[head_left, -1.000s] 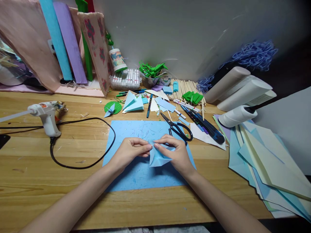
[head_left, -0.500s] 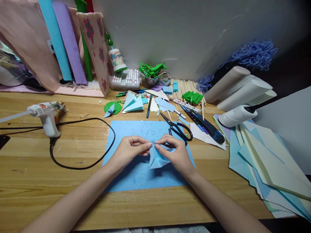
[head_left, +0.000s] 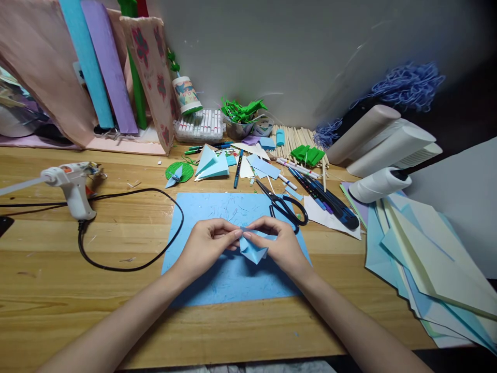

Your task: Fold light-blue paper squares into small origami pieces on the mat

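the blue paper (head_left: 254, 250) in both hands (head_left: 281, 243) looks more compact.

Left of frame: white glue gun (head_left: 74, 189) lying on the wooden table (head_left: 50, 290). Upper right: blue yarn (head_left: 409, 85) above paper rolls (head_left: 367, 133).

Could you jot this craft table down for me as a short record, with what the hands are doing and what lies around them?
left hand: pinching the paper's upper edge
right hand: gripping the same paper
held item: folded light-blue paper, above the mat
work surface: blue mat on a wooden table
scissors: black-handled scissors, partly on the mat's far right corner
left side: white glue gun
right side: stacked paper sheets
behind: box of markers
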`<state>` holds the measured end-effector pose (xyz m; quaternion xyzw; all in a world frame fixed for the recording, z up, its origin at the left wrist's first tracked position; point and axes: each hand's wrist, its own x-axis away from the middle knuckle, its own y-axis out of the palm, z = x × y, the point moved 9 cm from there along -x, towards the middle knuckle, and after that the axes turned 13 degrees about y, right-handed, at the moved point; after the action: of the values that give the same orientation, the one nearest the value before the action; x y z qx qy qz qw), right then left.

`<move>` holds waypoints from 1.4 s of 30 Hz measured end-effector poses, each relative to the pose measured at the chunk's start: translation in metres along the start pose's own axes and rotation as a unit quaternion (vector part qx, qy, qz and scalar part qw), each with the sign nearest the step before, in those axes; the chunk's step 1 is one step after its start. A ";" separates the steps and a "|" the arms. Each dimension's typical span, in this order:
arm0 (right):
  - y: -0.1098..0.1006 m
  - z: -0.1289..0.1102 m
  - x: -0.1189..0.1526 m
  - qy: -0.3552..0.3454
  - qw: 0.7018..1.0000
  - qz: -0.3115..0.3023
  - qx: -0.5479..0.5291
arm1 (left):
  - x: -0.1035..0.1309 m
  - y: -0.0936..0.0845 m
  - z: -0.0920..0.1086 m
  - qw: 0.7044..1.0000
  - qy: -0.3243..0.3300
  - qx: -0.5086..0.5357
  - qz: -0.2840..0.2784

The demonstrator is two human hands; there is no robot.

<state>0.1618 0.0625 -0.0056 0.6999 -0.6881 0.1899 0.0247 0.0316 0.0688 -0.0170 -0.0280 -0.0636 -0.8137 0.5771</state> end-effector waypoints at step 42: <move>0.004 0.003 0.001 0.003 0.999 -0.014 -0.034 | 0.004 -0.001 0.006 0.997 0.059 -0.047 0.000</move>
<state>0.1588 0.0604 -0.0086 0.7078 -0.6841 0.1680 0.0529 0.0288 0.0666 -0.0103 -0.0072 0.0087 -0.8158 0.5783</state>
